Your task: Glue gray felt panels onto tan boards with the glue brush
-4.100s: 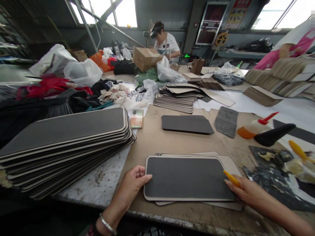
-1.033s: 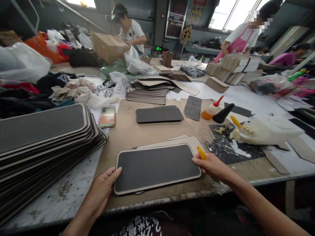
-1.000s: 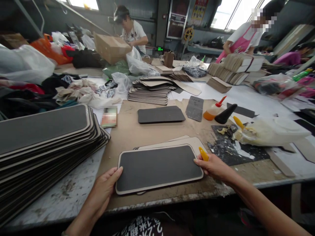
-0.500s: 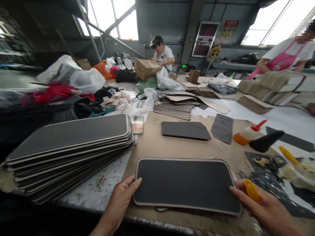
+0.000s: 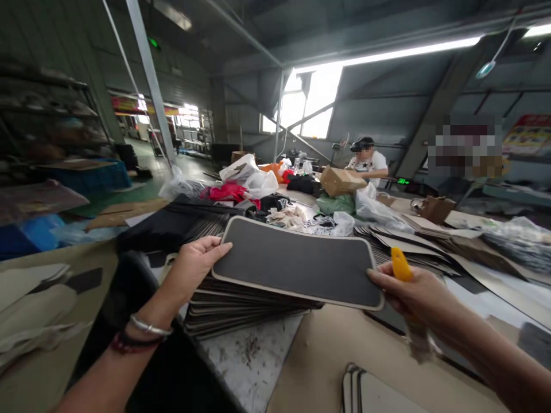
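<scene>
Panel (image 5: 297, 264): While a hand grips each end, the dark grey rectangle, pale-bordered and round-cornered, is raised in front of the wearer, sloping down to the right, its upper edge slightly bowed.
Left hand (image 5: 196, 264): closed in a pinch on the panel's left end, thumb on the dark face, other fingers largely behind; a silver bracelet (image 5: 148, 328) and a dark band (image 5: 123, 343) circle the wrist.
Right hand (image 5: 424, 289): closed on the panel's right end, thumb at the front near the edge; it also has hold of a yellow handle (image 5: 401, 265) that stands up above the thumb.
Stack (image 5: 245, 315): thin boards lie piled below and behind the panel, which hides much of them; whether the two touch cannot be told.
Brown sheet (image 5: 318, 350): spread beside a stained white surface (image 5: 253, 344), with pale boards (image 5: 383, 396) at the bottom edge of view.
Beyond: red cloth (image 5: 228, 192), a green bag (image 5: 338, 204) and a cardboard box (image 5: 342, 182), with a co-worker (image 5: 375, 163) in a white shirt behind the box.
</scene>
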### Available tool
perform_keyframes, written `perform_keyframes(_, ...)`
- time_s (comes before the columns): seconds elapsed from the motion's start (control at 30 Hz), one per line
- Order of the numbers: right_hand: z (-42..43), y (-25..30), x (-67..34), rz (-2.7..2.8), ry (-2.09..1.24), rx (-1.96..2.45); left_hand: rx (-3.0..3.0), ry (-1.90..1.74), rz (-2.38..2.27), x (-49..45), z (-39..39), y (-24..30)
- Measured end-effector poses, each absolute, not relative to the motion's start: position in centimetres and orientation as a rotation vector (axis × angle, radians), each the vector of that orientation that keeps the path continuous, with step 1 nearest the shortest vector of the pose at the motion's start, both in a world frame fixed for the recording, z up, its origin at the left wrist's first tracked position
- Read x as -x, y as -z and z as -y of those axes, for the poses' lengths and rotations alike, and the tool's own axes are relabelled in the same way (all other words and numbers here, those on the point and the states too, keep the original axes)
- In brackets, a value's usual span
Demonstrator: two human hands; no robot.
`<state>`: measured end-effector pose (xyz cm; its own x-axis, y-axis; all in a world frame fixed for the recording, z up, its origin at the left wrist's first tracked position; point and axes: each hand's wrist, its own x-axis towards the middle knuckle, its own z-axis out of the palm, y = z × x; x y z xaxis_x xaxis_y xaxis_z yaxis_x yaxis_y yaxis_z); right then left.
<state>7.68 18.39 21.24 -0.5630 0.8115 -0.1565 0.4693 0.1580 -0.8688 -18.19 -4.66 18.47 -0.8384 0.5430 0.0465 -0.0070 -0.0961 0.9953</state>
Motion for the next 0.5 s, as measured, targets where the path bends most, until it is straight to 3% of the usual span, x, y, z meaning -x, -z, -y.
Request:
perform_keyframes(0.3,-18.8,-20.9,1.3,2.116,-1.616,1.126,-0.555,-1.977,-1.977,25.4,4.6,-18.5)
perform_keyframes(0.5,-18.4,-20.7,1.6,2.332,-1.509,1.154,-0.538,-1.920,-2.096,26.1,5.1,-17.5)
